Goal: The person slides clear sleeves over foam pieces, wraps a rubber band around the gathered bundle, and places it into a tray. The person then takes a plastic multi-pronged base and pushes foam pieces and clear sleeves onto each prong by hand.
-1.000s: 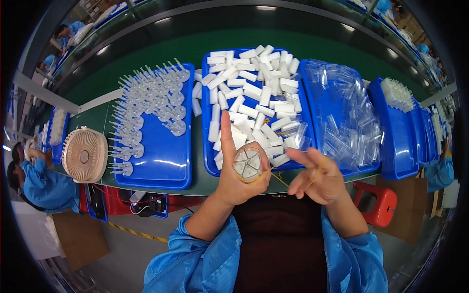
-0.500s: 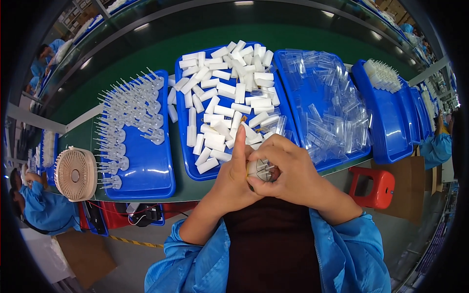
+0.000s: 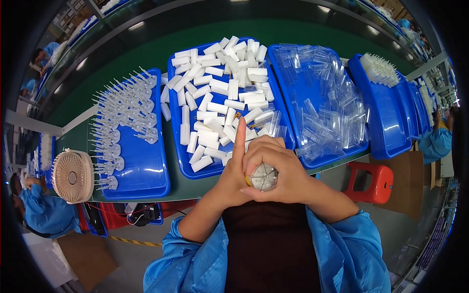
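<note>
Close in front of my body, both hands meet around a round, pale grey-white piece [image 3: 264, 177] whose end is split by thin ribs into wedge-like segments. My right hand [image 3: 283, 166] wraps over it, fingers curled across the top. From the left side my left hand [image 3: 233, 179] presses against it, one finger pointing straight up and the others largely hidden behind the piece and the right hand. A bit of yellow shows at the piece's left edge. Just beyond the hands lies a blue tray [image 3: 178, 157] heaped with short white blocks [image 3: 219, 87].
At left, a blue tray [image 3: 146, 180] carries clear spiked plastic parts [image 3: 126, 105] beside a beige fan [image 3: 73, 176]. To the right are a blue tray [image 3: 298, 93] of clear plastic sleeves [image 3: 337, 112], stacked blue trays [image 3: 391, 129] and a red stool [image 3: 373, 183]. Co-workers sit around the edges.
My right hand has shifted its grip, and the round piece has turned so its ribbed end faces up more fully. The left hand's finger remains upright. The whole view has shifted slightly.
</note>
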`<action>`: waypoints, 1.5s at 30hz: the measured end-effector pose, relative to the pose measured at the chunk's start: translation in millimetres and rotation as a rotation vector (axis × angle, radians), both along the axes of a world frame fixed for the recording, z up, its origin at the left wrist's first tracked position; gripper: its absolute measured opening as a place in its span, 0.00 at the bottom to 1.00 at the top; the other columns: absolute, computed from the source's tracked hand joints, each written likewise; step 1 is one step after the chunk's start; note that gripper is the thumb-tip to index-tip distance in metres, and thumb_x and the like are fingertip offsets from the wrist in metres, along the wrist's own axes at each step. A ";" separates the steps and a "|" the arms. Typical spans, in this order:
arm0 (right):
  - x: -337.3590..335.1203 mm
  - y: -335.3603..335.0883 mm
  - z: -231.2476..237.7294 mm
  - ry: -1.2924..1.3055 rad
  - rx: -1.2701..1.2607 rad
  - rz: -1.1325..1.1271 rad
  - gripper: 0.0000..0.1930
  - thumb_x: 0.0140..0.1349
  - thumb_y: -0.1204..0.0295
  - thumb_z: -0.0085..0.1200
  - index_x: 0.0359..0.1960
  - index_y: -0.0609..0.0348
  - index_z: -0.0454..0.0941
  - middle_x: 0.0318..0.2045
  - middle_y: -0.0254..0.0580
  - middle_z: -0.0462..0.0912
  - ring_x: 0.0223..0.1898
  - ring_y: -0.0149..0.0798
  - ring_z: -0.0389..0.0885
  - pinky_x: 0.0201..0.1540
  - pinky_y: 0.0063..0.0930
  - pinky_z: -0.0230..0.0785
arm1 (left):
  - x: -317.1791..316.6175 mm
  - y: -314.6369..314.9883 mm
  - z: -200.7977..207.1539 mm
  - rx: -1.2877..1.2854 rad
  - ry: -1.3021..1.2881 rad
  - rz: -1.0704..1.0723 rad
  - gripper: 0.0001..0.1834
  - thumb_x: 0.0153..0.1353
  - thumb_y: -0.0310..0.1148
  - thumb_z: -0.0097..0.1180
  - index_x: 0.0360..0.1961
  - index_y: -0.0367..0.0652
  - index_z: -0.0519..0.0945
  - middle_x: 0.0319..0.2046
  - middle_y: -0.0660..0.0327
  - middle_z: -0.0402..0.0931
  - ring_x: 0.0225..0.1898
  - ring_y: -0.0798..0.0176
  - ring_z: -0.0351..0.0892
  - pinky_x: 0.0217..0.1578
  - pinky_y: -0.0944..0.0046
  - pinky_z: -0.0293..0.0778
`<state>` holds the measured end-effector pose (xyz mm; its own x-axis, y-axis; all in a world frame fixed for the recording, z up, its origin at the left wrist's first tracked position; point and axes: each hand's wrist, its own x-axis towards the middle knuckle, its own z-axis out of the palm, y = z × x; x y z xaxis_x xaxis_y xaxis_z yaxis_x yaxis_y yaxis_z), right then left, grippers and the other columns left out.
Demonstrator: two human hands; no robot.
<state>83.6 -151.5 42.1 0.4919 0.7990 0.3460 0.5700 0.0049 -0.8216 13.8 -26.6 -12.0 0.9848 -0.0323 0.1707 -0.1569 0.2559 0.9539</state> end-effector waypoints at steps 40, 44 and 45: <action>-8.0 -12.7 -19.6 -0.061 0.236 -0.379 0.13 0.66 0.71 0.35 0.34 0.64 0.74 0.32 0.47 0.76 0.31 0.41 0.73 0.36 0.30 0.65 | -8.8 -24.8 0.5 0.192 -0.299 0.248 0.36 0.63 0.42 0.35 0.65 0.30 0.42 0.65 0.43 0.40 0.66 0.48 0.42 0.63 0.54 0.42; -0.4 -17.4 -16.7 -0.020 0.193 -0.369 0.11 0.64 0.73 0.39 0.38 0.64 0.74 0.34 0.47 0.75 0.32 0.43 0.74 0.36 0.28 0.67 | -10.9 -35.6 14.1 -0.215 -0.151 0.187 0.34 0.63 0.39 0.33 0.65 0.30 0.42 0.65 0.46 0.42 0.67 0.51 0.43 0.64 0.55 0.41; 1.3 -18.0 -14.4 -0.025 0.208 -0.361 0.09 0.62 0.73 0.43 0.40 0.64 0.73 0.35 0.46 0.75 0.31 0.44 0.75 0.34 0.28 0.68 | -11.0 -36.3 22.7 -0.354 -0.028 0.171 0.33 0.64 0.37 0.34 0.65 0.32 0.43 0.65 0.48 0.45 0.66 0.52 0.45 0.64 0.55 0.43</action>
